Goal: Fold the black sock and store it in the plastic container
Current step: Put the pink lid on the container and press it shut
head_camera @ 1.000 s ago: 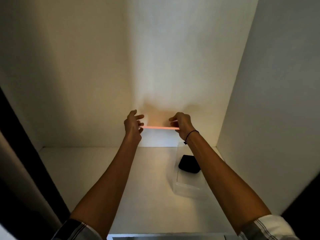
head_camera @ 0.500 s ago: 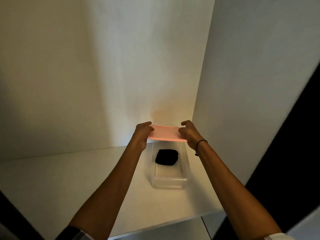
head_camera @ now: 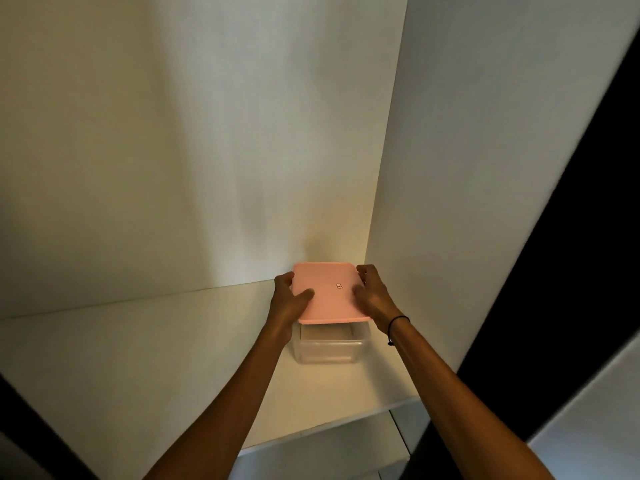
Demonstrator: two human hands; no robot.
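A clear plastic container (head_camera: 325, 348) stands on a white shelf near the right wall. A pink lid (head_camera: 329, 292) lies over its top, tilted slightly, with a small dark mark near its middle. My left hand (head_camera: 289, 301) grips the lid's left edge, thumb on top. My right hand (head_camera: 374, 299) grips its right edge, fingers on top; a black band circles that wrist. The black sock is hidden under the lid.
The white shelf (head_camera: 138, 358) runs wide to the left of the container. A white back wall (head_camera: 207, 150) and a right side panel (head_camera: 467, 202) close in the corner. The shelf's front edge (head_camera: 311, 439) lies below my forearms, and a dark gap (head_camera: 554, 271) lies at right.
Both hands have brought the pink lid down from above onto the container's top. The sock, visible in the container before, is now covered. The view has shifted left and closer.
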